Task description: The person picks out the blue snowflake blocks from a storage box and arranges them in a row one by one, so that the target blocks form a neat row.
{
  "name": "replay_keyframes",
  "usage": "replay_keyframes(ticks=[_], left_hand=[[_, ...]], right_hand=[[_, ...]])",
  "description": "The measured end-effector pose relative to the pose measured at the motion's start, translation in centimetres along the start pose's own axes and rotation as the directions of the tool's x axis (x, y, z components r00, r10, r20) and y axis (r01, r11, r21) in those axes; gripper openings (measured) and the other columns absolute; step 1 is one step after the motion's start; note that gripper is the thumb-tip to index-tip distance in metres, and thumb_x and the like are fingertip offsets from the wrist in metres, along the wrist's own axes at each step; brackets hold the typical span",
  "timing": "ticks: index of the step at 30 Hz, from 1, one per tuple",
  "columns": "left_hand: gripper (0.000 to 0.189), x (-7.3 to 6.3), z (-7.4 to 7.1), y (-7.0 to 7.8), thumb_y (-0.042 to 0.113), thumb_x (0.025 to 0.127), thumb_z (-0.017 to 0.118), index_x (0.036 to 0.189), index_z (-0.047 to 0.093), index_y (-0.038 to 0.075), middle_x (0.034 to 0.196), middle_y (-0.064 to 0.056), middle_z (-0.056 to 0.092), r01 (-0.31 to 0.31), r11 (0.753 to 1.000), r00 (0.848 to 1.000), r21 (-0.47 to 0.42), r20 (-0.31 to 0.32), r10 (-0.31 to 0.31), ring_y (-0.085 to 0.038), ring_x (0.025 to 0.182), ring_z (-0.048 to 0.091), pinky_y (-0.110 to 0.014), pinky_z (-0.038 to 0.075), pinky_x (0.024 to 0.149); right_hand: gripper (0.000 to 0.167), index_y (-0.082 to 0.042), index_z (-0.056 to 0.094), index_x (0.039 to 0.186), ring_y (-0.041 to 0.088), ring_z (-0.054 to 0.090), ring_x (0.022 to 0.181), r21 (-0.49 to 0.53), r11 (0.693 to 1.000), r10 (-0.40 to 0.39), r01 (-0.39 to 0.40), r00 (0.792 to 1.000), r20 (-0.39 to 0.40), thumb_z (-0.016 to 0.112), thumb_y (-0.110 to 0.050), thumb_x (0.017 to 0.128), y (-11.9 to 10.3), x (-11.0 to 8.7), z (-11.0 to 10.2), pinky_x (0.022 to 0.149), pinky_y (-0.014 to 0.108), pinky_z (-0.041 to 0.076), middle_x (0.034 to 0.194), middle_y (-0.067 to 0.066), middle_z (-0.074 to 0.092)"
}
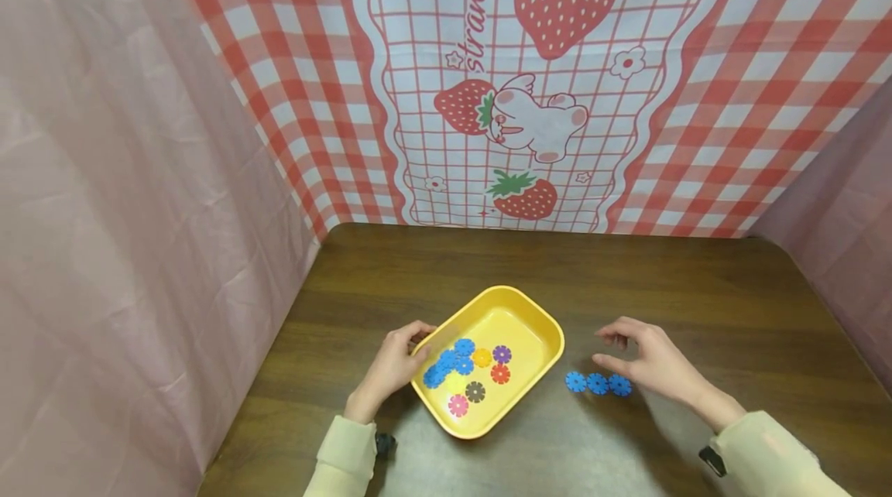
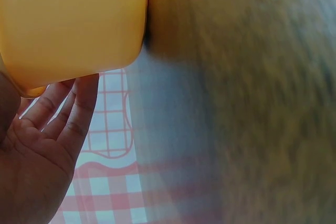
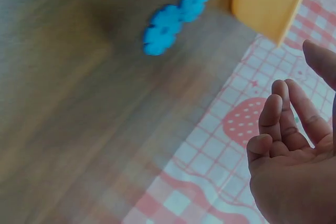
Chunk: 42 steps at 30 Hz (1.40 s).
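Note:
My left hand (image 1: 390, 365) grips the left rim of a yellow plastic tray (image 1: 512, 327), thumb over the edge and fingers outside; the left wrist view shows those fingers (image 2: 79, 108) against its wall. Inside lie several blue notched snowflake discs (image 1: 446, 363), plus a purple disc (image 1: 502, 354), a red disc (image 1: 500, 374), an orange disc (image 1: 482, 358), a black disc (image 1: 475, 392) and a pink disc (image 1: 458, 405). Right of the tray, three blue discs (image 1: 597, 383) form a row on the table. My right hand (image 1: 655, 361) hovers just above them, fingers loosely bent, holding nothing.
Everything stands on a brown wood-grain table (image 1: 390, 272). Behind it hangs a red-and-white checked strawberry cloth (image 1: 334, 94). A pale pink curtain (image 1: 139, 172) borders the left side, and another curtain (image 1: 843, 210) the right.

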<state>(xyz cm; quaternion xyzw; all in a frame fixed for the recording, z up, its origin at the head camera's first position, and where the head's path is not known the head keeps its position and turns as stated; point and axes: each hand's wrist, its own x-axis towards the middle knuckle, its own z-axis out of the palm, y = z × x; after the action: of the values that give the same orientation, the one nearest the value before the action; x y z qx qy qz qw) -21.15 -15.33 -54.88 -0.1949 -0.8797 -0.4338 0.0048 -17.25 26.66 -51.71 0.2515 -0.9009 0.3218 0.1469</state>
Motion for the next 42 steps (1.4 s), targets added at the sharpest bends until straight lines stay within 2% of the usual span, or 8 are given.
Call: replay_keyframes(ticks=[5,11,18,22,25,29,35,42], left_hand=[[0.024,0.0,0.0,-0.1,-0.003,0.089,0.069,0.112,0.069,0.004,0.101,-0.007,0.070,-0.006,1.000,1.000,-0.005,-0.004,0.006,-0.017,0.089,0.064,-0.030,0.054,0.075],[0.024,0.1,0.1,-0.1,-0.004,0.089,0.069,0.112,0.069,0.003,0.101,-0.007,0.070,-0.019,1.000,1.000,-0.007,-0.008,0.019,-0.018,0.089,0.064,-0.031,0.055,0.076],[0.023,0.0,0.1,-0.1,-0.002,0.091,0.068,0.113,0.069,0.004,0.104,-0.007,0.070,0.002,1.000,1.000,0.002,-0.003,-0.002,-0.018,0.091,0.064,-0.032,0.055,0.077],[0.023,0.0,0.0,0.0,-0.003,0.090,0.068,0.113,0.069,0.004,0.104,-0.008,0.070,0.002,1.000,1.000,0.001,-0.005,-0.002,-0.019,0.091,0.064,-0.032,0.055,0.077],[0.023,0.0,0.0,0.1,-0.003,0.090,0.068,0.113,0.069,0.003,0.103,-0.008,0.070,-0.004,1.000,1.000,0.000,-0.008,0.004,-0.019,0.091,0.064,-0.032,0.055,0.077],[0.023,0.0,-0.1,0.1,-0.002,0.091,0.068,0.113,0.069,0.004,0.103,-0.007,0.070,0.006,1.000,1.000,-0.001,-0.008,-0.007,-0.018,0.091,0.064,-0.031,0.055,0.077],[0.024,0.0,-0.1,0.1,-0.004,0.090,0.068,0.112,0.069,0.003,0.102,-0.009,0.070,-0.019,1.000,1.000,-0.021,-0.012,0.019,-0.020,0.090,0.065,-0.032,0.056,0.076],[0.024,0.0,0.0,0.1,-0.006,0.089,0.068,0.111,0.069,0.002,0.100,-0.009,0.070,-0.031,0.999,0.999,-0.038,-0.018,0.030,-0.021,0.089,0.065,-0.030,0.055,0.075]], right_hand=[[0.031,-0.016,0.072,0.102,0.006,0.052,0.077,0.017,1.000,-0.006,0.006,1.000,0.021,0.088,-0.016,0.075,-1.1,1.5,0.4,0.063,0.028,0.048,0.090,-0.014,0.062],[0.032,-0.014,0.072,0.104,0.014,0.054,0.078,0.041,0.999,0.004,-0.006,0.999,0.053,0.087,-0.016,0.076,-2.0,3.5,1.2,0.066,0.029,0.048,0.092,-0.012,0.062],[0.035,-0.007,0.072,0.107,0.020,0.054,0.079,0.089,0.995,0.028,-0.038,0.993,0.111,0.087,-0.014,0.077,-3.3,6.0,2.5,0.068,0.034,0.050,0.090,-0.003,0.064],[0.034,-0.008,0.072,0.106,0.020,0.055,0.079,0.107,0.993,0.029,-0.043,0.991,0.133,0.087,-0.016,0.077,-4.2,7.3,3.4,0.068,0.037,0.051,0.089,-0.007,0.062],[0.033,-0.008,0.072,0.105,0.022,0.057,0.079,0.121,0.992,0.017,-0.034,0.990,0.143,0.087,-0.016,0.077,-4.7,8.3,4.4,0.069,0.036,0.051,0.089,-0.007,0.062],[0.033,-0.007,0.071,0.105,0.026,0.057,0.080,0.149,0.988,0.008,-0.036,0.983,0.184,0.087,-0.016,0.077,-5.1,9.4,6.0,0.070,0.035,0.050,0.089,-0.002,0.063],[0.034,-0.002,0.071,0.106,0.022,0.056,0.080,0.172,0.984,-0.005,-0.038,0.970,0.242,0.085,-0.016,0.078,-5.6,10.2,8.4,0.070,0.033,0.048,0.089,0.007,0.066],[0.036,0.000,0.071,0.107,0.015,0.053,0.077,0.168,0.986,-0.049,-0.002,0.954,0.294,0.084,-0.018,0.080,-6.1,10.9,11.0,0.068,0.026,0.045,0.084,0.000,0.060]])
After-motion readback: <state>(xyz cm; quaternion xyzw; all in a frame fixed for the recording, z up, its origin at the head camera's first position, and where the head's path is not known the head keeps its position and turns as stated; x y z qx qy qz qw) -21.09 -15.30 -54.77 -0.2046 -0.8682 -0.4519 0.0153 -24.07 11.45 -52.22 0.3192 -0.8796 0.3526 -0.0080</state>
